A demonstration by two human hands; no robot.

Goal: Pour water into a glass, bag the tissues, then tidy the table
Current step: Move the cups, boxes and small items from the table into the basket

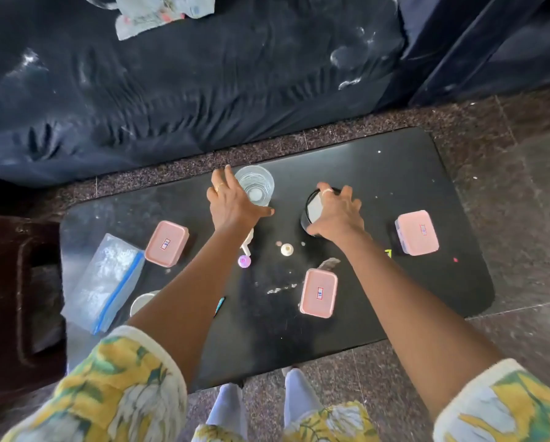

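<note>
Clear round drinking glass (255, 186) stands far-centre on the black surface (394, 173); water level hard to tell. Left hand (235, 204) is splayed against it, fingers straight. Right hand (337, 215) clamps the black-rimmed round tub (311, 206). Blue-zip clear bag (104, 282), near left, looks filled, so tissues probably bagged. Pink lidded boxes (166, 244) and crumbs remain: tidying not done.

The near side of the glass (256, 183) is covered by the left hand (232, 205), and whether the wall is actually gripped cannot be told. Most of the dark container (311, 205) is hidden under the right hand (337, 215) (its hold is likewise unclear). A white object (246, 247) and a pale round rim (141, 303) are partly concealed by the left forearm. The labels on the pink boxes (166, 244) cannot be read. The patterned cloth (158, 14) is cut off by the top edge.
</note>
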